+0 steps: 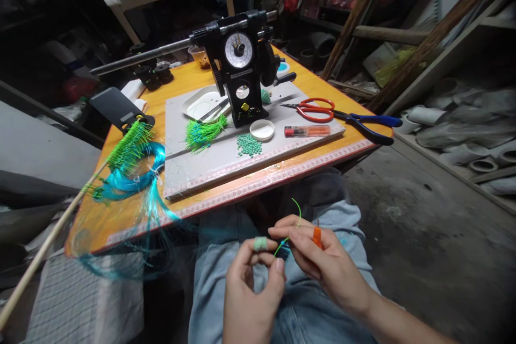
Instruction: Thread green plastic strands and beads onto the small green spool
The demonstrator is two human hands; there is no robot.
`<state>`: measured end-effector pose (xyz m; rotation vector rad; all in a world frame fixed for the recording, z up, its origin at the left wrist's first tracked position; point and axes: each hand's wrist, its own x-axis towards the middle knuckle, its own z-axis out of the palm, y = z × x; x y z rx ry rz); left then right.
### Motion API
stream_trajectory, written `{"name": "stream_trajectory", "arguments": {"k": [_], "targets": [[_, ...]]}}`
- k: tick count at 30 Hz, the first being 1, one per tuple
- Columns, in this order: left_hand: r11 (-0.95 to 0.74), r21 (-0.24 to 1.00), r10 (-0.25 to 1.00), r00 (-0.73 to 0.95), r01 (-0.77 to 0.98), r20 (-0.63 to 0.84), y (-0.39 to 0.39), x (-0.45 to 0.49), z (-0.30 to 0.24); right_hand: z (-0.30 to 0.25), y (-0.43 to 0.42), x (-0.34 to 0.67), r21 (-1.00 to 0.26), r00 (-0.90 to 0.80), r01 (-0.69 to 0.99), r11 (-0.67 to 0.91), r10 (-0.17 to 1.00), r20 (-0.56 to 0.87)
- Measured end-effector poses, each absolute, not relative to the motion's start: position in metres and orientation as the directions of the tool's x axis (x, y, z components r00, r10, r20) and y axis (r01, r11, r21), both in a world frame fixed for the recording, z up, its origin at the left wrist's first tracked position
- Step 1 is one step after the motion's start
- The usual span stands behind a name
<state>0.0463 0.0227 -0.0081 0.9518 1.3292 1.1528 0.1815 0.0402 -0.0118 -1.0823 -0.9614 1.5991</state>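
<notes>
Above my lap, a thin bright green strand point(298, 209) runs between my two hands, with a small blue knot point(283, 243) around it. My left hand point(256, 285), a pale green wrap point(260, 243) on one finger, pinches the strand's lower end. My right hand point(322, 263) closes its thumb and fingertips on the strand near the knot, and its upper end curls up past the fingers. An orange-handled small tool point(317, 237) is tucked among the right hand's fingers; its far part is hidden. Blue filament trails from the table toward my lap.
On the grey board point(217, 172) are a black winding machine point(242, 70), a green strand bundle point(205, 133), turquoise beads point(249, 145), a white lid point(262, 129), red scissors point(316, 109) and an orange tube point(307, 131). Pliers point(368, 124) lie right; a blue filament coil point(133, 177) and stick point(52, 242) lie left.
</notes>
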Motion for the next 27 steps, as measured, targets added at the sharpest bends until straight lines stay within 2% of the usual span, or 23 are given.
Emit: {"name": "stream_trajectory", "arguments": {"k": [4,9,14,18,21,24,27], "targets": [[0.218,0.974,0.969,-0.102,-0.067,-0.224,0.026,0.055,-0.004,-0.006,0.04,0.18,-0.995,-0.139,-0.087,-0.056,0.989,-0.044],[0.203,0.979,0.97,-0.137,0.0,-0.201,0.026,0.06,0.002,-0.013,0.032,0.176,-0.952,-0.093,-0.223,-0.211,0.977,-0.195],[0.259,0.962,0.956,-0.117,-0.087,-0.268,0.025,0.056,0.002,-0.016,0.032,0.175,-0.915,-0.119,-0.31,-0.258,0.965,-0.232],[0.287,0.95,0.949,-0.1,-0.121,-0.299,0.026,0.053,0.003,-0.013,0.038,0.177,-0.955,-0.22,-0.211,-0.207,0.962,-0.16],[0.3,0.946,0.946,-0.085,-0.126,-0.312,0.023,0.049,0.001,-0.014,0.041,0.179,-0.978,-0.124,-0.143,-0.153,0.983,-0.136],[0.301,0.945,0.941,-0.118,-0.132,-0.316,0.018,0.045,-0.004,-0.016,0.043,0.178,-0.975,-0.005,-0.167,-0.147,0.989,-0.149],[0.289,0.948,0.94,-0.149,-0.133,-0.308,0.015,0.041,-0.007,-0.016,0.045,0.178,-0.975,0.028,-0.174,-0.135,0.989,-0.142]]}}
